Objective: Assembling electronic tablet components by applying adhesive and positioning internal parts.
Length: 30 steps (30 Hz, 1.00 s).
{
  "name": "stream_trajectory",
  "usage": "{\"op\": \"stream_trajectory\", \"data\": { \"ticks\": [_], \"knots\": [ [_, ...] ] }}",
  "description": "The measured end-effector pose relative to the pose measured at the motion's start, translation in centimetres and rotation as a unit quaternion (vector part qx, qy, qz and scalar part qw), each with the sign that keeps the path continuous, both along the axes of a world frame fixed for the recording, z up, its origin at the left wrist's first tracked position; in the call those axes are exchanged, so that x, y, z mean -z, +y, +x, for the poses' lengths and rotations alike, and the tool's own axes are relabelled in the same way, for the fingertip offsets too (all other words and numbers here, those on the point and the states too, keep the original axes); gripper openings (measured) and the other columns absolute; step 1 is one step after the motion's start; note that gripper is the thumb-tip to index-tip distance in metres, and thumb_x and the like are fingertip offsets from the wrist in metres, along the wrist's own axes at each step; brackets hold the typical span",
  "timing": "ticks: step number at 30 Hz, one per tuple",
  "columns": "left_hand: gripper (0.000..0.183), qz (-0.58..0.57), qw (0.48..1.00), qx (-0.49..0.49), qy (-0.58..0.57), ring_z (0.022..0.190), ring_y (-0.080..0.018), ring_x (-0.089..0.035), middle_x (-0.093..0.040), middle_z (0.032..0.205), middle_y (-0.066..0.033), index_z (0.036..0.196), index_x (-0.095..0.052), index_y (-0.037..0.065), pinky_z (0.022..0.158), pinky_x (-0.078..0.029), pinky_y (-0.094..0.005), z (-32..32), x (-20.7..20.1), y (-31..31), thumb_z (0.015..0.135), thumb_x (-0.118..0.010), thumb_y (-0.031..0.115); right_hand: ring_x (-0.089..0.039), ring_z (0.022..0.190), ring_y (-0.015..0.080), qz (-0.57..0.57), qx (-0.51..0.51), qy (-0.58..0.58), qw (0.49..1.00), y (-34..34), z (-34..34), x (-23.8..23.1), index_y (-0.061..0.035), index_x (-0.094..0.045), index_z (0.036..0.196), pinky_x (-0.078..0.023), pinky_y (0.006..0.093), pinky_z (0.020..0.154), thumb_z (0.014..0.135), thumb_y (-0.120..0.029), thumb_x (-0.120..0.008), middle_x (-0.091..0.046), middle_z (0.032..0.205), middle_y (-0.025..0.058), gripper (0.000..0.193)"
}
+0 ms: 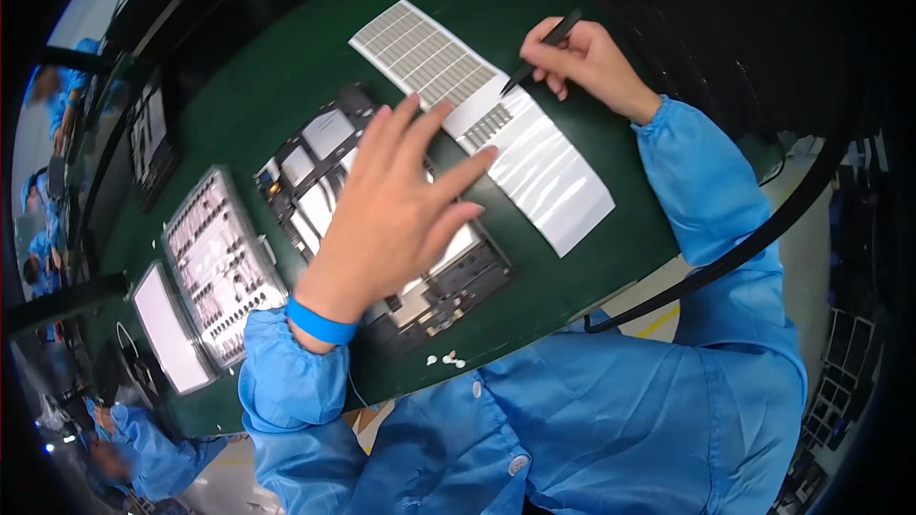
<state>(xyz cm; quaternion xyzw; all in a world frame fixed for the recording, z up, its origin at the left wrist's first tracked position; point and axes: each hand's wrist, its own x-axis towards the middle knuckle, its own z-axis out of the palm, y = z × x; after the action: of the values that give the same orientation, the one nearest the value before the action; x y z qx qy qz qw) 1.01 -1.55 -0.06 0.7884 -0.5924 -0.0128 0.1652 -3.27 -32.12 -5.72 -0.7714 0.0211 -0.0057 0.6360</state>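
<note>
My right hand (590, 62) pinches a pair of black tweezers (555, 35), seen as one slim tapering shape. Their point is at the edge of a long white backing sheet (553, 181), beside its bare band. Rows of small grey adhesive strips (420, 48) cover the sheet's far part, and a short group of strips (488, 126) sits nearer the middle. With fingers spread, my left hand (396, 195) hovers over an opened flat electronic device (448, 291), hiding much of its middle. Its fingertips reach the sheet's left edge; whether they touch cannot be told. A blue band circles that wrist.
Left of the device lies a clear tray (215, 257) with rows of small dark parts, beside a white-faced tray (172, 329). Small white scraps (447, 360) lie near the table's front edge. A black cable (711, 272) arcs past my right arm. Other people (143, 443) sit at far left.
</note>
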Motion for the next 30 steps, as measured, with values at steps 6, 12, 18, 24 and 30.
{"op": "stream_trajectory", "data": {
  "ticks": [6, 12, 18, 24, 30],
  "knots": [
    [0.039, 0.086, 0.996, 0.01, -0.015, 0.142, -0.043, -0.039, -0.045, 0.151, -0.0217, 0.139, -0.063, 0.027, 0.122, -0.024, -0.0548, -0.4, 1.7, -2.5, 0.103, -0.051, 0.036, -0.062, 0.063, 0.0073, -0.023, -0.011, -0.03, 0.999, 0.1, -0.5, 0.0, -0.0013, -0.068, 0.104, -0.05, 0.0202, 0.056, 0.098, -0.019, -0.069, -0.069, 0.081, 0.0058, 0.019],
    [0.039, 0.072, 0.997, -0.009, -0.02, 0.142, -0.0424, -0.039, -0.045, 0.151, -0.0215, 0.138, -0.064, 0.026, 0.122, -0.025, -0.0546, -0.4, 1.8, -2.0, 0.102, -0.052, 0.037, -0.064, 0.065, 0.0094, -0.021, -0.035, -0.022, 0.999, 0.2, -0.1, 0.2, 0.0007, -0.069, 0.104, -0.052, 0.0204, 0.06, 0.098, -0.021, -0.07, -0.069, 0.082, 0.0048, 0.022],
    [0.037, -0.035, 0.999, -0.003, -0.005, 0.139, -0.0426, -0.042, -0.048, 0.147, -0.0217, 0.133, -0.066, 0.018, 0.118, -0.031, -0.0537, -0.3, 0.7, -1.2, 0.097, -0.061, 0.028, -0.066, 0.07, 0.0098, 0.1, 0.04, -0.061, 0.992, 2.1, 2.6, -0.4, -0.0004, -0.069, 0.103, -0.053, 0.0207, 0.062, 0.099, -0.027, -0.069, -0.069, 0.083, 0.005, 0.027],
    [0.027, -0.134, 0.961, -0.239, -0.043, 0.107, -0.0394, -0.058, -0.058, 0.121, -0.0178, 0.116, -0.064, 0.006, 0.095, -0.046, -0.0473, 1.8, 1.7, 4.7, 0.089, -0.067, 0.01, -0.063, 0.065, 0.0072, 0.144, -0.055, -0.029, 0.988, 10.3, 9.1, -0.4, -0.002, -0.067, 0.098, -0.051, 0.0198, 0.058, 0.096, -0.033, -0.072, -0.065, 0.079, 0.0022, 0.031],
    [0.034, -0.111, 0.956, -0.264, -0.061, 0.116, -0.0404, -0.053, -0.053, 0.13, -0.0202, 0.124, -0.056, 0.002, 0.104, -0.041, -0.049, 1.7, 3.5, 5.0, 0.092, -0.064, 0.012, -0.063, 0.063, 0.0087, 0.104, -0.064, -0.061, 0.991, 11.8, 10.1, 0.5, -0.0007, -0.066, 0.096, -0.052, 0.0226, 0.058, 0.096, -0.032, -0.073, -0.064, 0.076, 0.0028, 0.032]
  ]
}}
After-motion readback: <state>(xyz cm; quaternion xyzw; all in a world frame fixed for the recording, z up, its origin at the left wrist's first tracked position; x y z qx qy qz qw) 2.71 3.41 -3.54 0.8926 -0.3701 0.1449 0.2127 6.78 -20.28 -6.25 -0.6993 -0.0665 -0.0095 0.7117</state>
